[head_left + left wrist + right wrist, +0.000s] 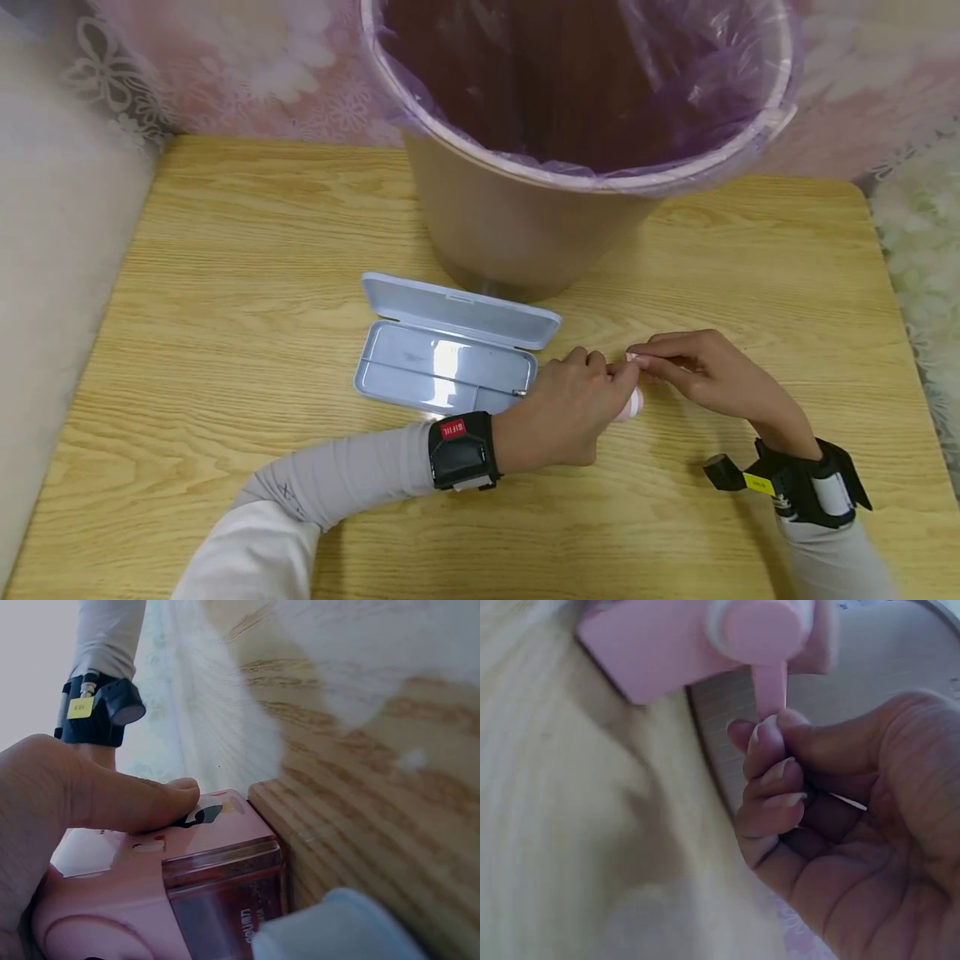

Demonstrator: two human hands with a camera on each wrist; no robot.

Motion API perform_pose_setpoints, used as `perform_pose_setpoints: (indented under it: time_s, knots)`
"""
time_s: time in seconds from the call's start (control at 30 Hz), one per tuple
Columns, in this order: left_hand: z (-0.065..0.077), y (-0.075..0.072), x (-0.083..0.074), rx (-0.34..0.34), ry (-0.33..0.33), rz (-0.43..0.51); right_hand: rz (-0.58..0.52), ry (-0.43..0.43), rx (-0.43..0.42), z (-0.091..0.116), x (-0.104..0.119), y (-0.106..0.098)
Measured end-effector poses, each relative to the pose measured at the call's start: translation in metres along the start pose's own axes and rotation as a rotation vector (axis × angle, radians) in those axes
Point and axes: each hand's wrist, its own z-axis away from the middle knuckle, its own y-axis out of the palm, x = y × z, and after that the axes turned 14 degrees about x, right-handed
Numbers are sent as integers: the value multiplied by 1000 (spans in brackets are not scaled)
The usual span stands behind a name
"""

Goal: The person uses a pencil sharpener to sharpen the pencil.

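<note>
Bin, top centre: purple liner, contents indistinct. Pencil case, centre: open, small metallic item at right end. Pink sharpener, right of centre: probably light, stiff, smooth; best held round body, where left hand grips. Drawer contents unclear. Right hand pinches slim crank; likely weakest part.

Left hand gripping pink sharpener, right sleeve; wood-grain table

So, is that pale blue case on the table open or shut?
The pale blue case is open: its lid stands raised along the far edge, leaving most of the inside in view.
</note>
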Motion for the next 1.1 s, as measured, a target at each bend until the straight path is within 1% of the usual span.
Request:
perform_pose_setpoints:
  time_s: [0.1,0.17,0.3,0.4,0.47,0.53,0.6,0.67,0.77,0.87,0.93,1.0,1.1]
  knots:
    - [1,1,0,-8,1,-1,-1,21,24,1,-4,10]
    - [1,2,-1,-26,-2,-5,7,29,37,3,-5,17]
    - [1,3,-2,-42,-5,-6,2,37,70,8,-2,30]
    - [1,3,-1,-34,-7,-6,-43,-8,122,13,2,37]
    - [1,2,0,-32,-7,-14,-80,-58,174,18,7,39]
    - [2,1,1,-35,-8,-20,-115,-111,227,22,14,36]
    - [2,1,2,-39,-9,-23,-128,-149,251,27,22,30]
    - [2,1,3,-44,-8,-17,-120,-181,228,32,30,22]
    - [3,0,4,-44,-7,-8,-60,-189,132,34,38,9]
    - [2,1,4,-43,-2,1,34,-145,16,28,40,-1]
    - [2,1,4,-43,-1,4,89,-101,-36,21,36,-5]
    - [1,2,3,-47,-2,2,120,-66,-69,14,30,-6]
    - [0,1,1,-37,-3,-3,121,-52,-64,6,17,-5]
